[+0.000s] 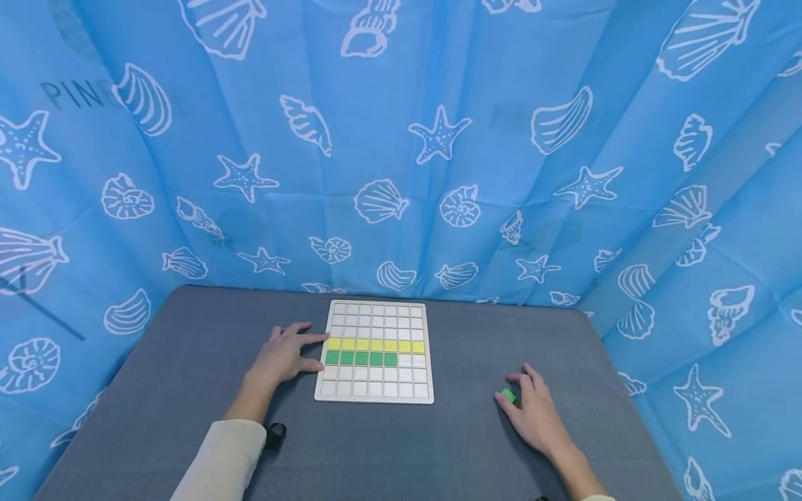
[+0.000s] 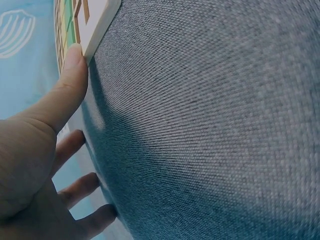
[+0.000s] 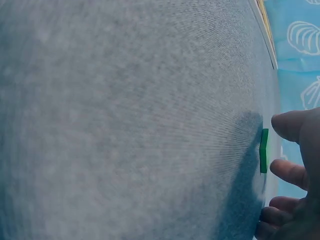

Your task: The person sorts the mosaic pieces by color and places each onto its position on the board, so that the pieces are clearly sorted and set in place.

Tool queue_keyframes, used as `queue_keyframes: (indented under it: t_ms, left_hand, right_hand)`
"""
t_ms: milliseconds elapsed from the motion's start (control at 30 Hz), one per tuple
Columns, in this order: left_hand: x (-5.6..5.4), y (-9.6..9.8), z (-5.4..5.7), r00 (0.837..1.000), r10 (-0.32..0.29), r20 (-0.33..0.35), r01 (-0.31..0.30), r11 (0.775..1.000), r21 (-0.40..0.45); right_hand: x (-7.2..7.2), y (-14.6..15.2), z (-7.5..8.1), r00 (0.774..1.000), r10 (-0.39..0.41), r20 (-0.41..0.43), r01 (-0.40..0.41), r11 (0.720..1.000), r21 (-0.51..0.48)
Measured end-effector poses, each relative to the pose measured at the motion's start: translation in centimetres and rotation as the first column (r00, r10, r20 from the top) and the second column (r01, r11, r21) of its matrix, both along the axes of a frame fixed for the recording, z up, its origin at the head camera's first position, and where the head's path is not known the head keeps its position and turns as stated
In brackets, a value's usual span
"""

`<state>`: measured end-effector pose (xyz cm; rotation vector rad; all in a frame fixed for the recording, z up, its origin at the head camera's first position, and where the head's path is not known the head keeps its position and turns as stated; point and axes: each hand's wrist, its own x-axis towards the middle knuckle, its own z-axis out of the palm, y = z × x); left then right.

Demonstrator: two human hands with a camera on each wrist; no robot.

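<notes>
A white square grid board (image 1: 374,399) lies on the table. One full row holds yellow tiles (image 1: 376,345); in the row nearer me, green tiles (image 1: 361,358) fill the left cells, and the two rightmost cells there are white. My left hand (image 1: 285,353) rests at the board's left edge, its thumb (image 2: 73,75) and a finger touching the rim, the others spread. Off to the right, a single green tile (image 3: 264,151) lies on the cloth. Around it my right hand (image 1: 535,416) hovers, thumb and forefinger apart on either side, with a gap visible in the right wrist view.
Grey cloth (image 1: 464,452) covers the table. Behind it and along both sides hangs a blue curtain (image 1: 401,153) printed with white shells and starfish. A black band or device (image 1: 275,435) sits at my left wrist.
</notes>
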<state>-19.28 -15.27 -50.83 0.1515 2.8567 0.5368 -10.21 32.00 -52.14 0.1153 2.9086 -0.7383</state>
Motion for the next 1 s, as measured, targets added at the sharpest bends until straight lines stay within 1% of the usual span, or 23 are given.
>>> queue_keyframes:
  t_ms: [167,400,533,700,900,933,1000]
  left_hand:
    - [0.1,0.0,0.0,1.0,-0.004,-0.001,0.004,1.0,0.008]
    - [0.2,-0.1,0.1,1.0,0.008,0.007,-0.008,1.0,0.03]
    - [0.1,0.0,0.1,1.0,0.009,0.013,-0.009,0.999,0.031]
    - [0.1,0.1,0.1,1.0,0.015,0.018,-0.016,0.999,0.031]
    - [0.2,0.1,0.1,1.0,0.022,0.018,-0.023,0.999,0.033]
    - [0.2,0.1,0.1,1.0,0.022,0.015,-0.022,0.999,0.032]
    - [0.2,0.1,0.1,1.0,0.018,0.012,-0.019,0.999,0.032]
  right_hand:
    - [0.3,0.0,0.0,0.999,0.002,-0.034,-0.002,1.0,0.007]
    - [0.4,-0.3,0.4,0.989,0.03,-0.145,-0.029,1.0,0.012]
    - [0.5,-0.3,0.4,0.982,0.031,-0.187,-0.028,0.999,0.014]
    - [0.5,-0.5,0.5,0.966,0.045,-0.254,-0.041,0.999,0.022]
    - [0.2,-0.9,0.8,0.937,0.098,-0.336,-0.089,0.995,0.041]
    - [0.1,-1.0,0.9,0.935,0.104,-0.34,-0.093,0.995,0.047]
    - [-0.1,-1.2,1.1,0.941,0.102,-0.324,-0.091,0.995,0.049]
